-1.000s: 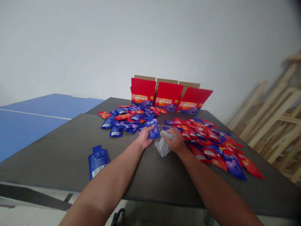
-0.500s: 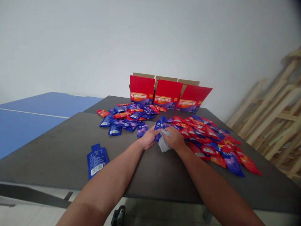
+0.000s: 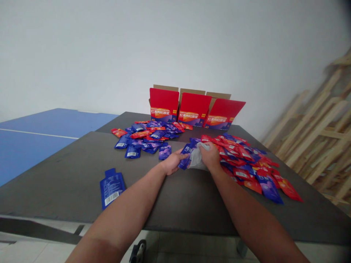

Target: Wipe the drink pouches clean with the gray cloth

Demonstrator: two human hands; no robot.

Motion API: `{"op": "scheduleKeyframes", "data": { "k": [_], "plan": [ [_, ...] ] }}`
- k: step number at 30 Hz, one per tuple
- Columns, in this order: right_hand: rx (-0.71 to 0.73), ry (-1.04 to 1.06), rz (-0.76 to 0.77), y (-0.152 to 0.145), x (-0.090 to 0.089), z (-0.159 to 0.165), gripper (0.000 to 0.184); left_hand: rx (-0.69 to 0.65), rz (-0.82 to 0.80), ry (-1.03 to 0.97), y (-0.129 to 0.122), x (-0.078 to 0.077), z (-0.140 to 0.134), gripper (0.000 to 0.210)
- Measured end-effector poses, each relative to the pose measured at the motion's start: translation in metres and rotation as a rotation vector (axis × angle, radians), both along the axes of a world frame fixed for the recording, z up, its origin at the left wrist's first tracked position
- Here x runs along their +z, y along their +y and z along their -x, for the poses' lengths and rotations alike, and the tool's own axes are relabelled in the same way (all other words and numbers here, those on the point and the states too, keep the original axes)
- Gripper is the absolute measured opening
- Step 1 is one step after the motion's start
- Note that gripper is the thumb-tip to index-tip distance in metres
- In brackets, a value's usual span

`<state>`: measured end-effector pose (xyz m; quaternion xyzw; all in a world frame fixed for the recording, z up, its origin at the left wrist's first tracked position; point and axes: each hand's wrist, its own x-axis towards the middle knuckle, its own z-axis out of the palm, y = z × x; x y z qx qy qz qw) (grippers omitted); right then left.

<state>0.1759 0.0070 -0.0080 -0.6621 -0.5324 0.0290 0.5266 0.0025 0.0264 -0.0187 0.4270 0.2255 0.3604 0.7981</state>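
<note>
Near the table's middle, my left hand [image 3: 173, 163] pinches a blue-purple pouch [image 3: 186, 155] by its side. My right hand [image 3: 210, 156] grips a crumpled pale grey cloth [image 3: 197, 155], which lies against the pouch's right side and covers part of it. Just left of the held pouch lies another purple pouch [image 3: 165, 151]. A mixed pile of red and blue pouches [image 3: 237, 151] spreads out right of my right hand. A second pile [image 3: 149, 135] sits beyond my left hand. Apart from these, a single blue pouch [image 3: 112, 188] rests by my left forearm, barcode side up.
Three red cartons with raised flaps stand at the back: a left carton [image 3: 163, 106], a middle carton [image 3: 193, 109] and a right carton [image 3: 222, 114]. The dark table [image 3: 68, 182] adjoins a blue table [image 3: 41, 146]. Wooden frames [image 3: 326, 142] lean at the right.
My right hand has moved slightly right, and the cloth is now spread wider beside the pouch. The pouch in my left hand has tilted to the right.
</note>
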Motion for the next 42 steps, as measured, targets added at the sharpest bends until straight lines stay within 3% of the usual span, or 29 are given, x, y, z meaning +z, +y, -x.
{"op": "scheduleKeyframes", "data": {
  "k": [3,6,10,13,17,21,27,32,38,42],
  "plan": [
    [0.069,-0.102,-0.066,-0.005,0.0,0.006,0.033,0.02,0.163,-0.094,0.003,0.009,0.004,0.028],
    [0.274,-0.327,-0.115,-0.012,-0.004,0.017,0.027,0.049,0.299,-0.176,0.007,0.014,0.008,0.037],
    [0.619,-0.585,-0.138,-0.017,-0.011,0.027,0.022,0.035,0.372,-0.166,0.007,0.014,0.009,0.042],
    [0.694,-0.641,-0.144,-0.018,-0.014,0.03,0.02,-0.081,0.35,-0.129,0.004,0.011,0.006,0.048],
    [0.533,-0.615,-0.176,-0.017,-0.014,0.033,0.021,-0.19,0.281,-0.097,-0.001,0.008,0.002,0.056],
    [0.326,-0.522,-0.19,-0.014,-0.013,0.035,0.022,-0.166,0.221,-0.06,-0.005,0.007,-0.001,0.057],
    [0.131,-0.273,-0.205,-0.006,-0.009,0.03,0.024,-0.147,0.152,0.022,-0.01,0.01,-0.002,0.048],
    [0.077,-0.086,-0.181,-0.004,-0.001,0.023,0.027,-0.119,0.128,0.101,-0.013,0.013,0.0,0.045],
    [-0.047,0.085,-0.095,-0.001,0.003,0.01,0.034,-0.114,0.158,0.053,-0.007,0.01,0.002,0.042],
    [0.027,0.033,-0.152,-0.005,0.001,0.014,0.032,-0.095,0.283,-0.082,-0.001,0.013,0.005,0.043]
  ]
}}
